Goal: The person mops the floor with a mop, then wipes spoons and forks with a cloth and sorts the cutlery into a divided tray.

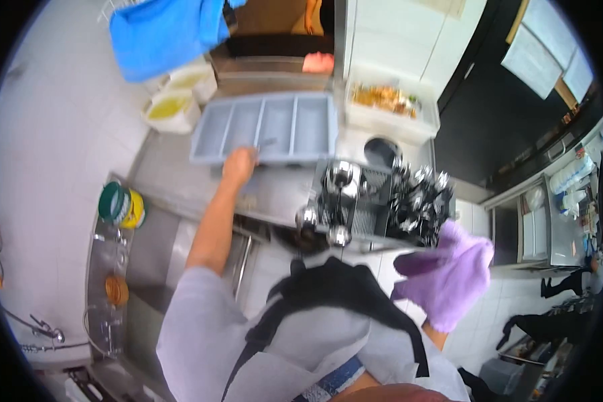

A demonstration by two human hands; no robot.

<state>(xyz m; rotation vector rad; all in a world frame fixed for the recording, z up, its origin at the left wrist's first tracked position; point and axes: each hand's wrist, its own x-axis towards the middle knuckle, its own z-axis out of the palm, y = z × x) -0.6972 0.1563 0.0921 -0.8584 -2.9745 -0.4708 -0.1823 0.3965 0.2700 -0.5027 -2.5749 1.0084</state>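
My left hand [240,165] is closed at the front edge of a grey cutlery tray [293,127] with several long compartments. A short, blurred piece of cutlery [266,142] juts from its fingers over the tray. A purple cloth [459,278] covers my right hand, hiding the fingers; only the wrist [435,335] shows below it. Just left of and above that cloth stands a dark divided rack [365,221] packed with shiny metal cutlery [419,204] on its right side. Ladles [342,174] with round bowls lie in its left part.
Behind the tray, white tubs [174,114] hold yellowish liquid, with a blue cloth [167,37] above. A white bin [392,120] of food scraps sits back right. At left are a sink [154,268] and a green-yellow can [120,204]. Another person's arm [310,17] shows through the opening.
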